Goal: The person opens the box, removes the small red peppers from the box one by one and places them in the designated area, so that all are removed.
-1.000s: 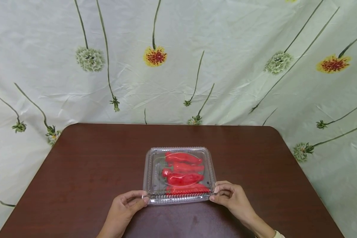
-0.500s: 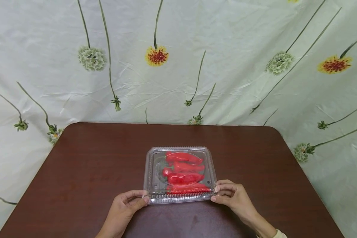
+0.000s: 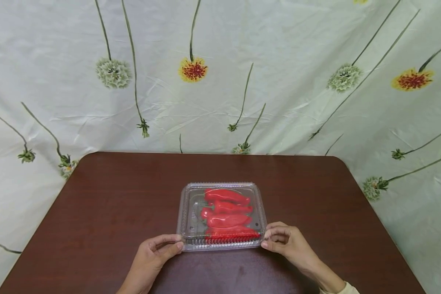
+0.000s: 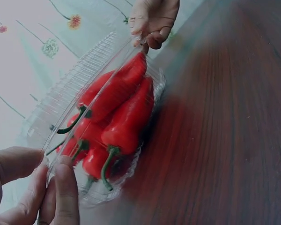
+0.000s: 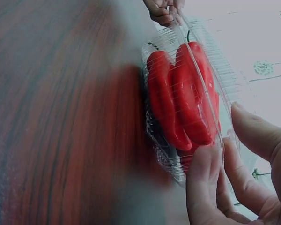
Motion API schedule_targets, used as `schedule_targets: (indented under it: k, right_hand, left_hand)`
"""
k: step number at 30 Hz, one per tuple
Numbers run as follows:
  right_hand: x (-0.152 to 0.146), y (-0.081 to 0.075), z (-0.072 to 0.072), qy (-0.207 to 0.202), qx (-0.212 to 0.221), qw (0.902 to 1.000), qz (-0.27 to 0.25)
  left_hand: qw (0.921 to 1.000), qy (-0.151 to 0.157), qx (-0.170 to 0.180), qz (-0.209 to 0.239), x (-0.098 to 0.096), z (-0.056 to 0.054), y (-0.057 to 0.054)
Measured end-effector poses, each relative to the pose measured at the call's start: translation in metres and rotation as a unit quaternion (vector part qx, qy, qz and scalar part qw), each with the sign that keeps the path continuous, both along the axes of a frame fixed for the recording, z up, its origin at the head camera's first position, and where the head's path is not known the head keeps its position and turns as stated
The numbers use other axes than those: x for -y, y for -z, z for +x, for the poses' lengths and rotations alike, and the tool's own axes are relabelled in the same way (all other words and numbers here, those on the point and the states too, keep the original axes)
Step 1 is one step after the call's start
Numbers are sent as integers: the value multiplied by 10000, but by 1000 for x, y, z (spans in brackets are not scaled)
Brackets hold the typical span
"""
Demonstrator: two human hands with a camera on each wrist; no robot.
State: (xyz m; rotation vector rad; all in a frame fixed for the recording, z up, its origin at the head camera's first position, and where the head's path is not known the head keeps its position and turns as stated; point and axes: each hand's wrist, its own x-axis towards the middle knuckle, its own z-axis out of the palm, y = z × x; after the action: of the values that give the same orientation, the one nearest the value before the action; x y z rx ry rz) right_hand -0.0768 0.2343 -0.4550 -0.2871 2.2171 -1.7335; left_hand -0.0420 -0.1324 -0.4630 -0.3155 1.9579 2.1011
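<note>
Hardly anything has moved since the earlier frame. On one brown table (image 3: 132, 192) we find one clear, ribbed container (image 3: 183, 214) enclosing at least five glossy, green-stemmed red peppers (image 3: 229, 221); the left hand (image 3: 152, 255) and right hand (image 3: 291, 246) each pinch a near corner, thumb and fingers almost meeting.

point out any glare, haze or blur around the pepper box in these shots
Head view: fairly crisp, with bright glints along the near edge of the clear container and a dull sheen on the near part of the table; left wrist view: hazy, the floral cloth washed out; right wrist view: soft wood grain, a reddish glow beside the peppers.
</note>
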Motion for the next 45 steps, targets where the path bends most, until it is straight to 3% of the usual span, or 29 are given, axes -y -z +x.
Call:
schedule_targets:
  k: [4,7,11,15,21,25,31,34,39,42,45]
  right_hand:
    - [-2,3,2,213,-167,9996,95]
    - [-3,4,4,382,-571,9975,146]
    - [-4,1,7,582,-766,9951,213]
    - [-4,-4,7,751,-643,9948,259]
    - [-4,-6,7,697,-868,9934,269]
    - [-5,-6,6,573,-1124,9918,200]
    - [-6,-7,3,284,-1414,9895,24]
    - [-6,-9,2,212,-1596,9869,-38]
    - [-5,-12,-1,246,-1610,9865,-180]
    - [-5,-14,-2,273,-1627,9858,-300]
    - [-5,-15,-3,317,-1855,9815,-343]
  left_hand:
    - [9985,-83,-237,-495,-3,0,-4]
    - [9951,-249,-437,-851,-4,1,-5]
    - [9914,-426,-677,-1034,-5,2,-3]
    - [9887,-454,-939,-1076,-5,4,-1]
    - [9884,-276,-1387,-551,-2,3,1]
    - [9827,-77,-1848,-99,1,1,1]
    - [9823,130,-1849,-270,6,-3,-3]
    - [9814,265,-1900,-87,10,-5,-5]
    - [9672,539,-2464,282,16,-10,-7]
    - [9595,629,-2738,206,19,-12,-6]
    - [9567,592,-2850,40,21,-15,-6]
